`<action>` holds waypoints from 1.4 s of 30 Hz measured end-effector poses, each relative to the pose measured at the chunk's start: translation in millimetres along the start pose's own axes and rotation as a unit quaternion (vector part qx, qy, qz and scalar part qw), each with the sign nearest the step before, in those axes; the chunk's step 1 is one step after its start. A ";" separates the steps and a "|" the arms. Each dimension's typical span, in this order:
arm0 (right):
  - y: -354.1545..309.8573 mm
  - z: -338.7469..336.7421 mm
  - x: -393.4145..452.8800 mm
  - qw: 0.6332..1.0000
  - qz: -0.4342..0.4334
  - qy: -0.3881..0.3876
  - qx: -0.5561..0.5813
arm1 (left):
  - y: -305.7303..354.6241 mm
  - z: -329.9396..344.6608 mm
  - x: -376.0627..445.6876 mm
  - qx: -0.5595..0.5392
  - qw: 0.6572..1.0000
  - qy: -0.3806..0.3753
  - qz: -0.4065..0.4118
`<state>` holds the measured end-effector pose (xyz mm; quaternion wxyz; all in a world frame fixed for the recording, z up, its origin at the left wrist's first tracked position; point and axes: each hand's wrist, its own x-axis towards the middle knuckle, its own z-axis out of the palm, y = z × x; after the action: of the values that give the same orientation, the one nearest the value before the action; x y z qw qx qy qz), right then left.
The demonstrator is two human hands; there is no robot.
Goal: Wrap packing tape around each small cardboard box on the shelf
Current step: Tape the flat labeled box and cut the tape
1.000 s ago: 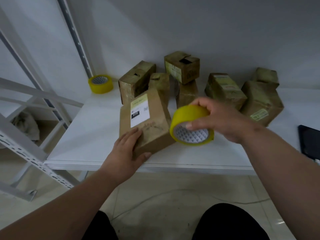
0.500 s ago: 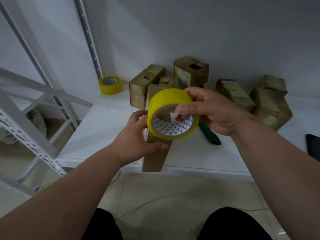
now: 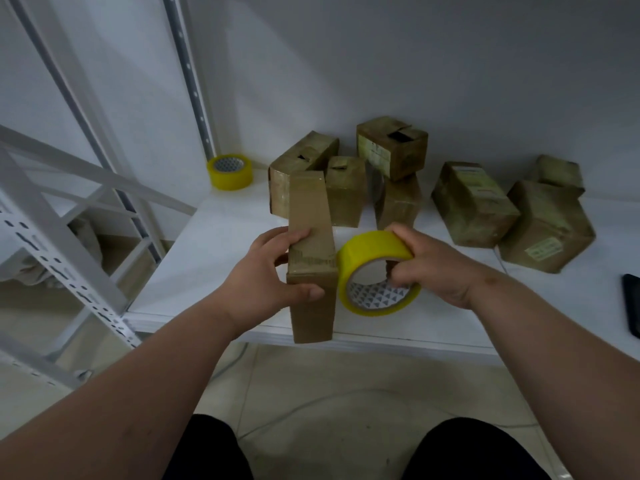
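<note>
My left hand (image 3: 266, 282) grips a flat brown cardboard box (image 3: 310, 258), standing it on its narrow edge at the front edge of the white shelf (image 3: 214, 244). Fingers curl over its left side and the thumb presses its near face. Right beside the box, touching its right side, my right hand (image 3: 429, 268) holds a yellow roll of packing tape (image 3: 374, 271), fingers through the core. Several other small cardboard boxes (image 3: 471, 202) sit further back on the shelf.
A second yellow tape roll (image 3: 229, 171) stands at the back left corner near the shelf's upright post (image 3: 188, 74). A dark flat object (image 3: 632, 306) lies at the right edge. White angle-iron struts (image 3: 52, 237) run on the left. Tiled floor lies below.
The box has turned onto its narrow edge and come lower to the shelf front. The tape roll moved from in front of the box to its right side, touching it.
</note>
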<state>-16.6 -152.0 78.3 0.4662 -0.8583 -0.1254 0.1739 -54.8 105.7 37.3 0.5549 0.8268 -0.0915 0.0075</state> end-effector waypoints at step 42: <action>-6.8 -30.1 34.1 0.936 -0.013 -0.082 -0.342 | -89.7 22.8 -8.6 0.349 0.935 -0.024 -0.066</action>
<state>26.5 -158.3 93.0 0.1348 -0.9470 -0.2260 0.1841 -51.0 119.0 -54.6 0.2284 0.9725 -0.0411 -0.0177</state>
